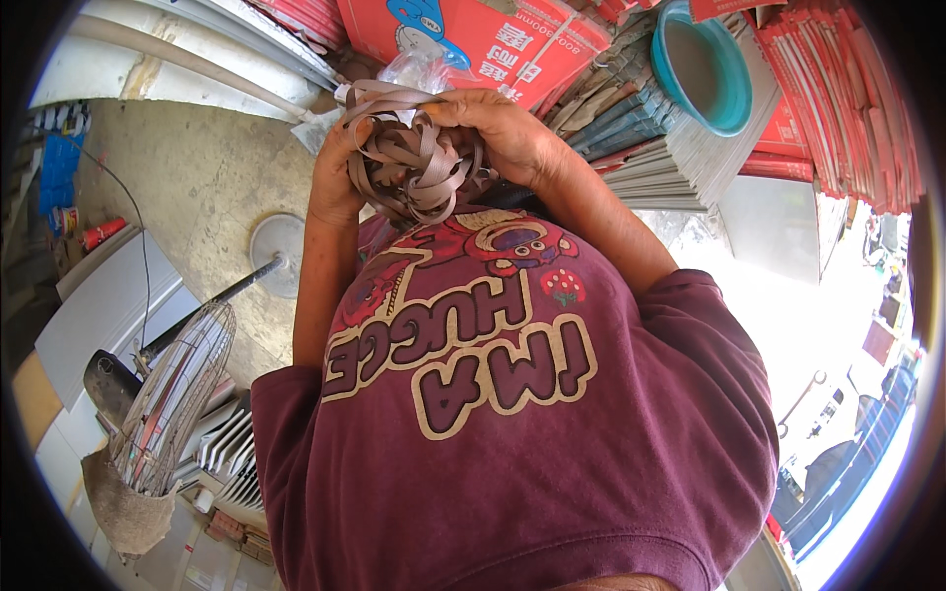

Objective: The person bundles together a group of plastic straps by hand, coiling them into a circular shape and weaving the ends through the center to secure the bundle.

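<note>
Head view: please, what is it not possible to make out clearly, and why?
Head view, left hand and right hand: partly hidden by the brown strap bundle.
Head view, red carton: cut off by the upper edge.
Head view, bright area at right: detail lost in glare.

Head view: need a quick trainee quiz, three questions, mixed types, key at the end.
1. True or false: the left hand and the right hand both hold the brown strip bundle.
2. Fill in the colour: the round basin at the upper right of the picture is ____.
3. Multiple choice: where in the picture is the wire-caged fan?
A) top centre
B) left side
C) right side

Key: 1 true; 2 teal; 3 B.
</note>
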`<move>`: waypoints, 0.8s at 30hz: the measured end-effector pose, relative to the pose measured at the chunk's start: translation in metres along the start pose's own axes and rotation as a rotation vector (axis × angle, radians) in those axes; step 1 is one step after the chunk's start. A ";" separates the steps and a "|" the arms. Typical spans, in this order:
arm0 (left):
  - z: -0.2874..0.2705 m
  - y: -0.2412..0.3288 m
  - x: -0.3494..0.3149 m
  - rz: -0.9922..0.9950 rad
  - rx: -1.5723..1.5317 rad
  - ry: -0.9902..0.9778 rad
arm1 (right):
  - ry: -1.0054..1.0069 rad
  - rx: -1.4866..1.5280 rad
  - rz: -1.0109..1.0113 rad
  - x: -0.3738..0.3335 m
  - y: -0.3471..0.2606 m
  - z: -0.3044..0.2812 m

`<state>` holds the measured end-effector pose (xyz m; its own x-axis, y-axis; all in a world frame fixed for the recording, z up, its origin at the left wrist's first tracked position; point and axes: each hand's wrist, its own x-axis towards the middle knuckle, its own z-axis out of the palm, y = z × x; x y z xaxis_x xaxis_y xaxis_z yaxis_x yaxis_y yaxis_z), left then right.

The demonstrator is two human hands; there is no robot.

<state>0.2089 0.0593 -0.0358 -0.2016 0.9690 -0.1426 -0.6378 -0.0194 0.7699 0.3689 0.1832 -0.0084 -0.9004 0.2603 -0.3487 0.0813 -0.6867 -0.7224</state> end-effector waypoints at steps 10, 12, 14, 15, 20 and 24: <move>0.005 0.009 -0.007 0.838 1.007 0.390 | 0.257 0.131 -0.090 0.004 0.004 -0.006; 0.023 0.022 -0.012 0.742 1.134 0.159 | 0.287 0.066 -0.153 0.005 0.005 -0.004; 0.039 0.020 -0.012 0.670 1.278 0.087 | 0.328 0.073 -0.145 0.008 0.006 -0.001; 0.051 0.013 -0.011 0.644 1.357 0.134 | 0.349 0.073 -0.139 0.008 0.006 0.000; 0.059 -0.001 -0.006 0.378 1.134 0.321 | 0.341 -0.039 -0.163 0.009 0.004 0.008; 0.050 -0.007 -0.002 0.284 1.047 0.389 | 0.347 -0.088 -0.186 0.010 0.007 0.010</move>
<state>0.2512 0.0701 -0.0101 -0.5710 0.8174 0.0763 0.3599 0.1657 0.9182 0.3558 0.1739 -0.0114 -0.7064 0.5989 -0.3771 -0.0197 -0.5492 -0.8354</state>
